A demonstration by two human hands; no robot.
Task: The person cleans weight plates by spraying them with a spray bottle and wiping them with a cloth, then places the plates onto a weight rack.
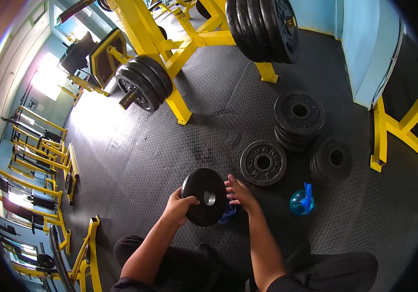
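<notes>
A black weight plate point(199, 204) is held up on edge, tilted, above the floor. My left hand point(178, 207) grips its left rim, with the thumb on the near face. Close to the right rim is my right hand point(239, 193), its fingers spread; whether it touches the plate is hard to tell. Behind and partly hidden by the plate and right hand lies a dark blue cloth point(229, 214). Another plate point(263, 163) with raised lettering lies flat on the floor just beyond my right hand.
Two stacks of plates, one taller point(299, 117) and one lower point(333, 158), stand at the right. A blue bottle point(302, 202) is near my right forearm. Ahead, a yellow rack point(179, 109) bears more plates. My crossed legs are at the bottom.
</notes>
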